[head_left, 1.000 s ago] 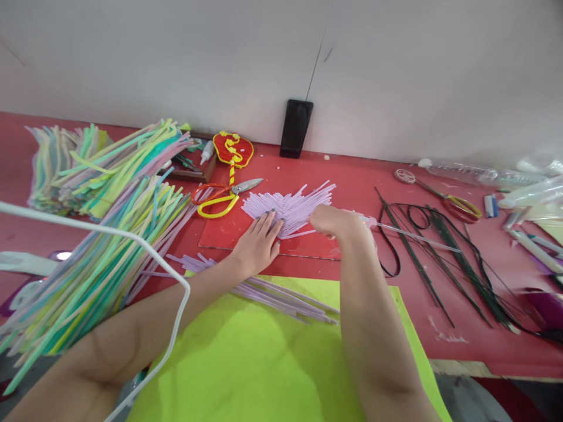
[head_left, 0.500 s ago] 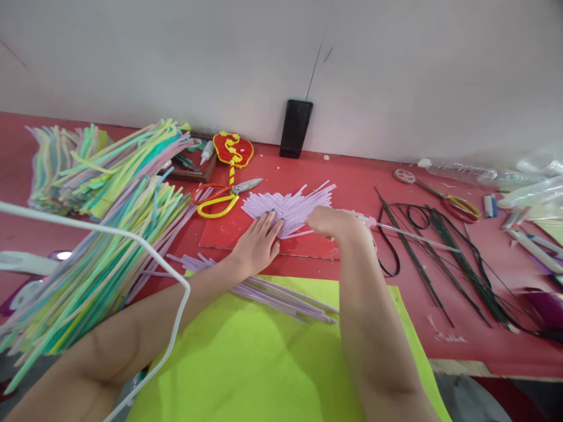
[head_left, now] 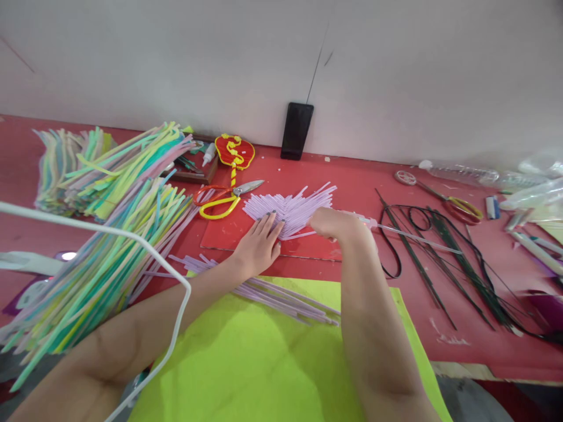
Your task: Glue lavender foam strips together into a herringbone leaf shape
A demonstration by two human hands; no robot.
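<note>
My left hand (head_left: 258, 246) lies flat with fingers stretched out on a fan of lilac sticks (head_left: 290, 206) laid in a V shape on a red board (head_left: 224, 231). My right hand (head_left: 336, 224) is closed around a glue gun, whose clear glue stick (head_left: 413, 236) pokes out to the right; the hand sits at the right side of the lilac fan. More loose lilac sticks (head_left: 281, 296) lie near my forearms, partly on a lime-green sheet (head_left: 246, 363).
A big heap of pastel sticks (head_left: 101, 234) fills the left. Orange-yellow scissors (head_left: 222, 198), a red-yellow ornament (head_left: 233, 152), a black phone (head_left: 295, 130) against the wall. Dark green wires (head_left: 444, 252) and another pair of scissors (head_left: 457, 202) lie right. A white cable (head_left: 132, 246) crosses my left arm.
Nothing has visibly changed apart from a slight shift of the camera; both hands stay on the lilac fan.
</note>
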